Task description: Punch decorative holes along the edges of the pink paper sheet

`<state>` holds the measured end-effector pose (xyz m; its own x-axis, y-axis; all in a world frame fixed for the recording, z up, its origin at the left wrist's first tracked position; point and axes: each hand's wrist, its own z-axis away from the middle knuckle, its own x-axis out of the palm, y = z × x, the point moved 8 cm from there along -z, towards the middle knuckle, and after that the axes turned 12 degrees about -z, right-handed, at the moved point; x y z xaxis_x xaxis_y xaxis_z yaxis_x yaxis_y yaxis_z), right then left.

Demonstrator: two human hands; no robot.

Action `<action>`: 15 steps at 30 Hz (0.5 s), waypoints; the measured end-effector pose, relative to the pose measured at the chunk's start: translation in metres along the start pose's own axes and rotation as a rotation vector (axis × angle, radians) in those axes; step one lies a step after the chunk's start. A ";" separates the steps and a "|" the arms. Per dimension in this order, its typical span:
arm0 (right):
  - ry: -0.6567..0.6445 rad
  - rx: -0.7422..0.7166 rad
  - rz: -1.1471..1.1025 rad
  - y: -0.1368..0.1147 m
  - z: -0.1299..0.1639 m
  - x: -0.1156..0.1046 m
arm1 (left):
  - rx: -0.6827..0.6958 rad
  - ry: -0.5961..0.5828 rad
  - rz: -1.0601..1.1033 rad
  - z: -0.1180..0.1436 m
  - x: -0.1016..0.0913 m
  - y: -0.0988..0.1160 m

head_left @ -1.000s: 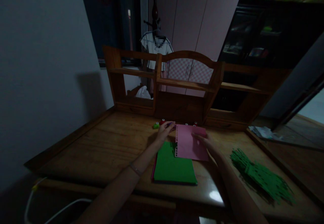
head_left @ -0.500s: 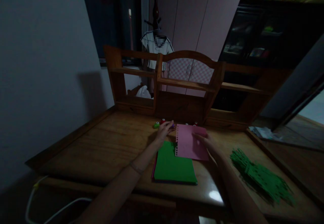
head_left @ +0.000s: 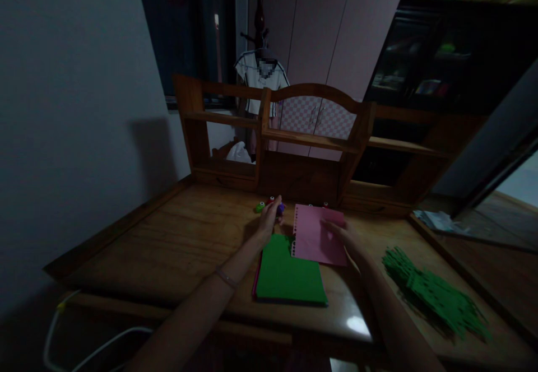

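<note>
A pink paper sheet with a row of punched holes along its left edge lies on a green sheet stack on the wooden desk. My right hand rests flat on the pink sheet's right part. My left hand reaches to the far side of the desk, its fingers on a small purple punch. Whether it grips the punch I cannot tell. A green punch and a red one sit just left of that hand.
A pile of green paper strips lies at the desk's right. Small red punches stand behind the pink sheet. A wooden shelf unit rises at the desk's back. A white cable hangs at the front left.
My left hand has drawn slightly left, away from the pink sheet's edge, and the purple punch now shows beside its fingers. The right hand stays on the sheet.
</note>
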<state>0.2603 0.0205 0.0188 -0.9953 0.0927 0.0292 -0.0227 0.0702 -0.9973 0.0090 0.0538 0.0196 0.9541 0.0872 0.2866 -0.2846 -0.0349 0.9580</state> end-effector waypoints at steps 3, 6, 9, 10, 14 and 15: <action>-0.024 0.009 -0.017 0.001 0.000 0.002 | -0.014 -0.011 -0.011 0.000 0.000 -0.001; -0.004 0.019 0.000 0.001 0.000 0.000 | -0.044 -0.031 -0.041 -0.002 0.001 -0.006; 0.013 0.005 0.013 -0.001 -0.001 -0.001 | -0.076 -0.030 -0.056 -0.004 0.001 -0.011; 0.009 -0.002 0.017 -0.001 -0.002 -0.001 | -0.083 -0.026 -0.054 -0.004 0.000 -0.012; -0.007 -0.019 0.036 -0.002 -0.003 -0.001 | -0.091 -0.036 -0.057 -0.006 0.000 -0.015; 0.002 -0.021 0.040 -0.001 -0.004 -0.002 | -0.089 -0.038 -0.060 -0.007 0.000 -0.016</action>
<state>0.2627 0.0237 0.0204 -0.9952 0.0977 -0.0101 0.0186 0.0870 -0.9960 0.0128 0.0615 0.0047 0.9719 0.0489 0.2301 -0.2327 0.0579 0.9708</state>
